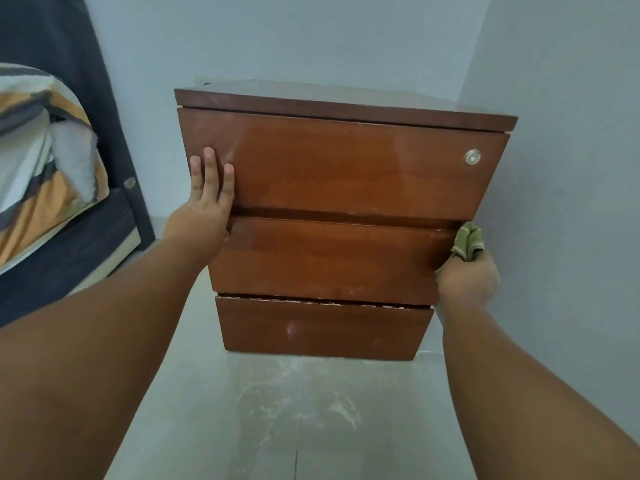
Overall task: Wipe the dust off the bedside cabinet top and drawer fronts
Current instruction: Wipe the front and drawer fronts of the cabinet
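Observation:
A brown wooden bedside cabinet (pixel 339 188) with three drawer fronts stands against the wall. Its top (pixel 346 102) is seen edge-on. The top drawer (pixel 346 168) has a round silver lock (pixel 472 157) at its right. My left hand (pixel 207 199) lies flat with fingers spread on the left end of the top drawer front. My right hand (pixel 467 278) is shut on a bunched green cloth (pixel 467 240), pressed at the right edge of the middle drawer (pixel 329 258). The bottom drawer (pixel 322 327) shows a chipped upper edge.
A bed with a dark frame (pixel 69 244) and a striped orange, grey and white pillow (pixel 38 161) stands at the left. Pale walls meet in a corner behind the cabinet. Grey floor tiles (pixel 294 410) carry whitish marks in front of it.

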